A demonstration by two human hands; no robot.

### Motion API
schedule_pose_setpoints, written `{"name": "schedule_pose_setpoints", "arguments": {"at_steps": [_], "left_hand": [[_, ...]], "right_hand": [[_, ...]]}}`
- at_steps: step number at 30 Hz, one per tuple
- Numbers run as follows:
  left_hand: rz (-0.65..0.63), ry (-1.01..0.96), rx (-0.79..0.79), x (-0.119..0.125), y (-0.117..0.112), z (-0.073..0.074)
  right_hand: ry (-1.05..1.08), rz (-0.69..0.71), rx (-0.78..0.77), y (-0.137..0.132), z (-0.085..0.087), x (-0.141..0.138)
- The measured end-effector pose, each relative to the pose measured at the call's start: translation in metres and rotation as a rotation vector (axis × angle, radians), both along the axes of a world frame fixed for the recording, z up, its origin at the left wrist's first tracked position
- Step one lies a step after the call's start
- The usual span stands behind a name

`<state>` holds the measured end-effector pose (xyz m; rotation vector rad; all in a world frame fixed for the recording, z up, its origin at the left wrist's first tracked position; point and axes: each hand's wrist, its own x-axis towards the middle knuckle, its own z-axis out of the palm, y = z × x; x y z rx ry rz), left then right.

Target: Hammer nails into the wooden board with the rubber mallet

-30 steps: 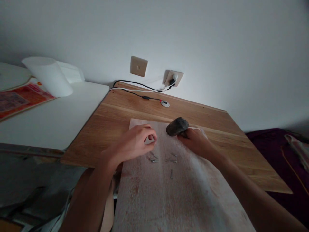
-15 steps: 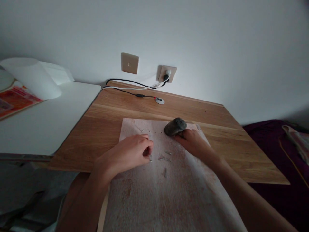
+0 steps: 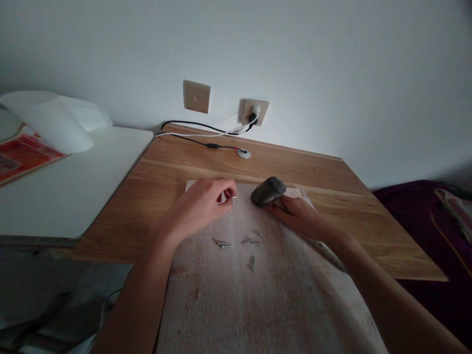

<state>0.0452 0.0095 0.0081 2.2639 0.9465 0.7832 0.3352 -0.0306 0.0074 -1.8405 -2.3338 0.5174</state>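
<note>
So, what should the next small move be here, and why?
Probably stand the nail upright on the board and steady it: the left hand pinches it just over the board, while the right hand grips the stone close beside it. Other nails lie loose nearer the person.

We see a small, thin nail (image 3: 233, 196) pinched level in our left hand (image 3: 201, 206), over the far end of the pale board (image 3: 258, 295). A dark, rounded stone (image 3: 268, 191) rests tilted there, gripped by our right hand (image 3: 300, 216).
</note>
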Motion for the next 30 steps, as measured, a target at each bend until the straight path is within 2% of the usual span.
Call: {"name": "schedule_pose_setpoints", "arguments": {"at_steps": [2, 6, 7, 10, 12, 19, 30], "left_hand": [[0.043, -0.013, 0.016, 0.001, 0.006, 0.000], [0.081, 0.001, 0.019, 0.004, 0.013, -0.007], [0.084, 0.004, 0.019, 0.004, 0.015, -0.009], [0.072, 0.006, 0.028, 0.005, 0.018, -0.015], [0.053, 0.014, 0.038, 0.005, 0.019, -0.019], [0.023, 0.042, 0.060, 0.005, 0.020, -0.030], [0.028, 0.071, 0.055, 0.004, 0.019, -0.029]], "right_hand": [[0.019, 0.003, -0.005, -0.003, 0.002, 0.000], [0.141, -0.058, -0.199, -0.013, 0.006, 0.000], [0.155, -0.071, -0.194, -0.015, 0.005, 0.001], [0.125, -0.052, -0.001, -0.019, -0.002, 0.002], [0.120, -0.033, 0.065, -0.020, -0.006, 0.002], [0.131, -0.030, 0.095, -0.023, -0.007, -0.001], [0.135, -0.025, 0.072, -0.023, -0.010, 0.002]]}}
